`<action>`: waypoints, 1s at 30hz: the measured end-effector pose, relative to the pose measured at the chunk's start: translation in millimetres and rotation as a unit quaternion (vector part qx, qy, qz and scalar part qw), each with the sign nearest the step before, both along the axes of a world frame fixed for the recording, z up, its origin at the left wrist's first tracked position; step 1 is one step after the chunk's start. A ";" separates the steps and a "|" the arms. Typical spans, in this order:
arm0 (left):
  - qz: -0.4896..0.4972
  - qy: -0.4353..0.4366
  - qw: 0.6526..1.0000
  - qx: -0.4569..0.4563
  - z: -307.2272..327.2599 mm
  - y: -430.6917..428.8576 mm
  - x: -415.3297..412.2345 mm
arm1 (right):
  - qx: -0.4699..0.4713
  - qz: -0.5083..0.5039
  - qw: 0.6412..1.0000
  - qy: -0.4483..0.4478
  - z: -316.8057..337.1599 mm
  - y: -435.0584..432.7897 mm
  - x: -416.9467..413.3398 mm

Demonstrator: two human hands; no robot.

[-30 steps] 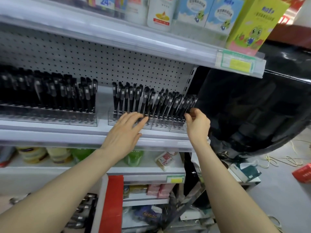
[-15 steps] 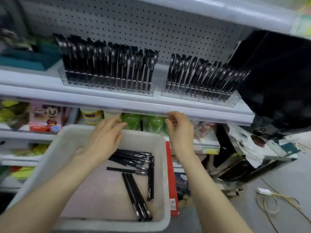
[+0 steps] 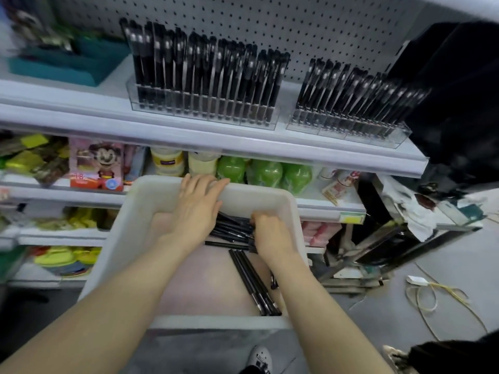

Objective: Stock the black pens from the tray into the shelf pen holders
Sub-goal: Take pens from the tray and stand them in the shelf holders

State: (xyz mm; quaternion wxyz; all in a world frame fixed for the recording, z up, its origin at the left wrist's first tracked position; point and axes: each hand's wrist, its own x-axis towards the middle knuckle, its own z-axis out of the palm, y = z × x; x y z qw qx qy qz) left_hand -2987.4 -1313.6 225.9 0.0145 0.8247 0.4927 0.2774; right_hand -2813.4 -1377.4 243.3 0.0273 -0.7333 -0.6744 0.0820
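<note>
Seen from above, a white tray [image 3: 127,238] sits in front of store shelving, with loose black pens [image 3: 229,233] piled toward its far right. That pile lies crosswise, its long axes running left to right, between the two hands. The right grip [image 3: 270,236] is nearer. Its fingers curl down over the pens' right ends, but the fingertips are hidden, so I cannot tell whether it holds any. The left grip [image 3: 197,209] is wide and flat, with straight fingers reaching across the pile's left ends to the tray's far rim. A second bundle [image 3: 253,282] lies lengthwise, near to far, beside the right forearm. Above, clear shelf pen holders [image 3: 202,103] stand on the shelf [image 3: 216,141], packed with upright pens. Below is grey floor [image 3: 391,319] with a yellow cable [image 3: 434,298].
</note>
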 end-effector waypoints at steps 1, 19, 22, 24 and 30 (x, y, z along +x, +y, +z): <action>-0.002 -0.001 1.000 0.001 -0.4 -0.2 -0.3 | -0.002 0.001 1.000 -0.003 -0.5 0.4 -1.3; -0.079 0.000 0.996 0.035 30.2 -13.9 24.7 | 0.193 -0.072 0.834 0.512 58.0 10.5 24.6; -0.069 0.001 0.997 0.022 45.4 -9.6 45.1 | 0.219 -0.113 0.757 0.605 79.7 14.1 39.4; -0.066 -0.015 0.998 0.004 58.5 -7.1 64.7 | 0.209 -0.122 0.719 0.652 88.3 14.9 50.4; -0.103 -0.008 0.995 0.002 87.5 6.9 143.5 | 0.214 -0.127 0.721 0.646 92.0 16.3 107.9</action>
